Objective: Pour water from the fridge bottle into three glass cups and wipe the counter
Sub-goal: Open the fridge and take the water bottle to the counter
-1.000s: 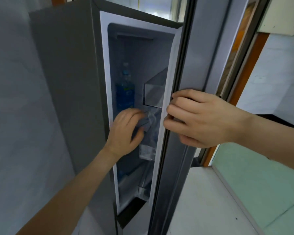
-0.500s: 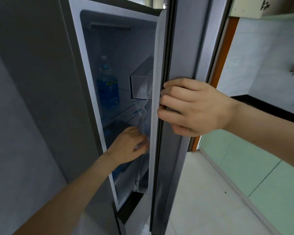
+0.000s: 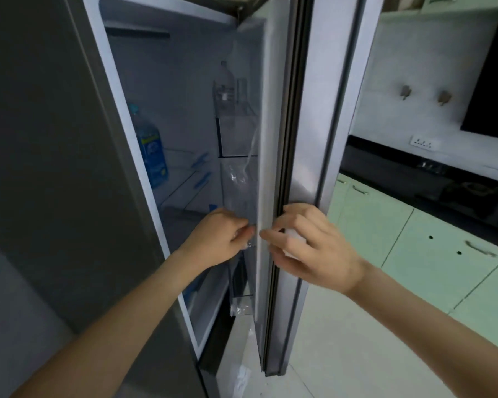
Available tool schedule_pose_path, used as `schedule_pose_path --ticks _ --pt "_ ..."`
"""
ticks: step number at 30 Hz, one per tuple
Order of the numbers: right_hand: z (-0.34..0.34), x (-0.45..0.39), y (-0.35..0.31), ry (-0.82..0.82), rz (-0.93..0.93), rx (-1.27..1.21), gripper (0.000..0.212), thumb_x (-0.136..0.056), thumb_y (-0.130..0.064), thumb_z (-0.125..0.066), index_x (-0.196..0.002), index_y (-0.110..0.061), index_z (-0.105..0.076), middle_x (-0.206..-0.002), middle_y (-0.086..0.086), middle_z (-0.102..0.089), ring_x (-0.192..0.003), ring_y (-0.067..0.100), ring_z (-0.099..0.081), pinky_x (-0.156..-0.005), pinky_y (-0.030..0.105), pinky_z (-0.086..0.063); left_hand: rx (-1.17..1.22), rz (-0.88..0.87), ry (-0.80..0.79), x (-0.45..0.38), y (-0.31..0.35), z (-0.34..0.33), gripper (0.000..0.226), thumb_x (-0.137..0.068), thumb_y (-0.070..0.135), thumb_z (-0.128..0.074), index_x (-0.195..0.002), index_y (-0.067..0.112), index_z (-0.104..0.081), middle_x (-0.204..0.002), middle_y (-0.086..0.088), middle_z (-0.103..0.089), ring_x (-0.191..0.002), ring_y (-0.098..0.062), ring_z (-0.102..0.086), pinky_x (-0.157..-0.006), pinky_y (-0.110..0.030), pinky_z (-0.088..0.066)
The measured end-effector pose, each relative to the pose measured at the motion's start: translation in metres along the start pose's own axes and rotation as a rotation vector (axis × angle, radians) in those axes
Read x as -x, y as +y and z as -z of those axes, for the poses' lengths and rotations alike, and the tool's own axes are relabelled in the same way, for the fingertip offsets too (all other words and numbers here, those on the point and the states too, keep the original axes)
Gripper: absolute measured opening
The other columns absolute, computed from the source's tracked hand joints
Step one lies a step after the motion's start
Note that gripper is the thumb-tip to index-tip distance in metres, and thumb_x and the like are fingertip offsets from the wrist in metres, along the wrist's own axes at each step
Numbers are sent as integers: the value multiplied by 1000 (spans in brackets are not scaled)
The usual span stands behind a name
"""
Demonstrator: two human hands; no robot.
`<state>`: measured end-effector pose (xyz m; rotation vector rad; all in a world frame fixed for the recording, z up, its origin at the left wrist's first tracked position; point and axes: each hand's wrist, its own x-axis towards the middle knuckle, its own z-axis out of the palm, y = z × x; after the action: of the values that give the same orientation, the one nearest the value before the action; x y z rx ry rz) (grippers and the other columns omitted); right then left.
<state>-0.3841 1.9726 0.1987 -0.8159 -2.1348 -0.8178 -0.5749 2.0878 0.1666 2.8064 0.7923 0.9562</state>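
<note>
Two bare forearms, no sleeves in view; left hand and right hand ungloved, no rings or watch.

home kitchen — open fridge | green cabinets | dark counter

Pale-green cabinets; dark counter; seemingly tiled floor.

Under my right hand the fridge door is brushed, satiny metal. By my left hand, clear glossy plastic door bins; beyond, a blue-labelled plastic bottle.
</note>
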Motion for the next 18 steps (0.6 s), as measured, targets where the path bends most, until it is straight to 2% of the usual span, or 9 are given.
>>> schedule_pose_path --ticks 2,5,6,8,9,12,15,18 --pt "-13 16 -28 176 -397 -57 52 -78 -20 -78 -120 -16 -48 -109 6 -42 -99 24 -47 -84 36 -46 -9 -29 -17 -3 -2 -2 40 -93 20 -60 -55 12 -47 -49 0 -44 -52 -22 -48 -54 -21 -25" --pt "-31 26 -59 431 -915 -72 79 -67 -35 -81 -131 -17 -39 -116 7 -38 -107 19 -42 -96 21 -36 -5 -49 -17 -8 1 -4 45 -92 18 -61 -53 18 -38 -47 6 -34 -48 -21 -43 -54 -25 -31" --pt "-36 28 -65 479 -1046 -82 88 -65 -37 -82 -136 -18 -34 -120 2 -37 -110 18 -41 -99 21 -35 -7 -55 -17 -10 2 -6 45 -92 18 -61 -54 20 -36 -47 9 -31 -47 -19 -40 -54 -27 -34" --pt "-46 28 -71 489 -1256 -168 105 -64 -36 -87 -146 -19 -24 -129 -12 -34 -122 16 -39 -106 29 -36 -16 -63 -37 -14 5 -10 45 -93 19 -59 -55 20 -35 -47 14 -27 -46 -19 -38 -55 -29 -38" --pt "-50 27 -71 467 -1318 -195 110 -65 -35 -88 -149 -18 -19 -135 -14 -32 -127 17 -37 -109 35 -35 -18 -69 -48 -16 8 -13 45 -93 20 -58 -56 20 -34 -47 14 -27 -46 -20 -39 -55 -29 -40" --pt "-56 28 -60 456 -1433 -178 112 -65 -35 -88 -149 -10 -19 -140 -1 -33 -131 21 -36 -110 44 -35 6 -90 -36 -25 16 -21 42 -93 18 -58 -57 21 -36 -47 12 -29 -44 -18 -39 -50 -28 -34" --pt "-54 36 -40 500 -1524 -203 103 -59 -37 -89 -138 -5 -31 -126 14 -45 -116 29 -49 -99 49 -44 36 -121 -29 -35 22 -33 39 -92 19 -57 -57 17 -39 -47 5 -36 -45 -22 -43 -46 -30 -38" --pt "-48 55 -24 503 -1595 -228 80 -57 -43 -88 -118 -18 -41 -110 8 -52 -100 26 -55 -90 45 -49 79 -163 -46 -45 23 -43 33 -87 28 -64 -61 14 -49 -51 1 -48 -49 -21 -48 -47 -25 -32"
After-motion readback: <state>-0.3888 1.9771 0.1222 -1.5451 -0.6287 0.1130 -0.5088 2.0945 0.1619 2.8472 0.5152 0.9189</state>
